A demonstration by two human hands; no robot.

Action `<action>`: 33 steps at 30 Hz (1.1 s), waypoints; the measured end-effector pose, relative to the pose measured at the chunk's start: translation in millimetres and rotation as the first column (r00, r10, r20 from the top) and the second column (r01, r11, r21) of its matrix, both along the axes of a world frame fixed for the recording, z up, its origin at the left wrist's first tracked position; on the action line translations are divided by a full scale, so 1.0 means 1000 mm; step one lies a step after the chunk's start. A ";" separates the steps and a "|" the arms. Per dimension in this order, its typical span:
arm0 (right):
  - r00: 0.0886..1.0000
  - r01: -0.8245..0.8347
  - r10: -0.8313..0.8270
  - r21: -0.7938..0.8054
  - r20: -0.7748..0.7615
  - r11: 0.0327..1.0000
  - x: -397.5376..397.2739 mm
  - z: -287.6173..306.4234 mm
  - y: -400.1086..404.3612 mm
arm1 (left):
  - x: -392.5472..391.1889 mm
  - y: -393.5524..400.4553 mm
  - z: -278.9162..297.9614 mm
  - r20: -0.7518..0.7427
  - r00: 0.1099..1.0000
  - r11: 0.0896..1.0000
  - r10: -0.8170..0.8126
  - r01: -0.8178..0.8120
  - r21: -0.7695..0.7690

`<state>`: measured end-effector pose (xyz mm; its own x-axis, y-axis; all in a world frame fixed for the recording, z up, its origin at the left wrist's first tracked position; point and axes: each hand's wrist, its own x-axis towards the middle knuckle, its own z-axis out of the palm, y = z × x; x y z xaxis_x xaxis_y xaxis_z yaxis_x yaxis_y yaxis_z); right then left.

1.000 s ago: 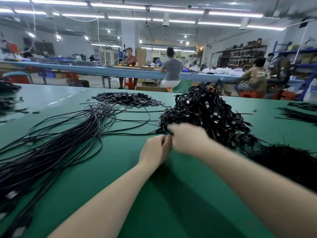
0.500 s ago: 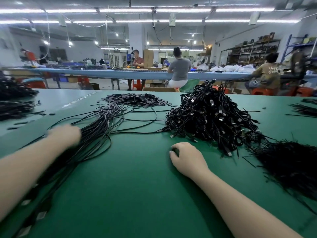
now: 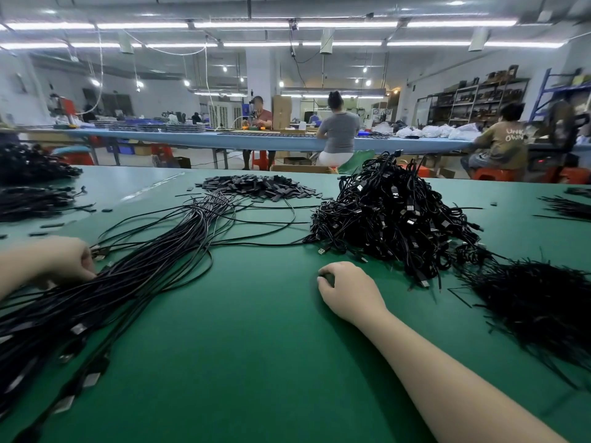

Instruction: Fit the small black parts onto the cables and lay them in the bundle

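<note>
A long bundle of black cables (image 3: 153, 270) lies across the left of the green table (image 3: 256, 346). My left hand (image 3: 60, 260) rests at the bundle's left side, fingers curled round one cable whose metal plug (image 3: 99, 253) sticks out by my fingertips. That cable runs right to a tangled heap of black cables (image 3: 393, 219). My right hand (image 3: 348, 289) sits on the table in front of the heap, fingers curled over a small black part (image 3: 327, 278). A flat pile of small black parts (image 3: 259, 187) lies at the far middle.
A mound of thin black strands (image 3: 537, 308) lies at the right, close to my right forearm. More cable heaps (image 3: 28, 199) sit at the far left. People work at a blue bench (image 3: 287, 142) beyond the table's far edge.
My hands were together in front of the heap. My left hand has since swung left to the bundle with a cable, and my right hand has dropped to the table.
</note>
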<state>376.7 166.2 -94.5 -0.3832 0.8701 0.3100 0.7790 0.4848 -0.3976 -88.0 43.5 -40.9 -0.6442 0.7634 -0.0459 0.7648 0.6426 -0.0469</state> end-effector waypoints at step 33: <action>0.852 0.190 -0.001 0.307 -0.524 0.932 0.090 0.124 0.017 | 0.318 0.083 0.079 0.660 0.220 0.683 -0.719 0.404 0.609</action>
<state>467.0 183.0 29.3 -0.0096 0.6995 0.7146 0.5614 0.5951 -0.5750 229.8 126.2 38.1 0.2077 0.9780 0.0196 0.4695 -0.1173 0.8751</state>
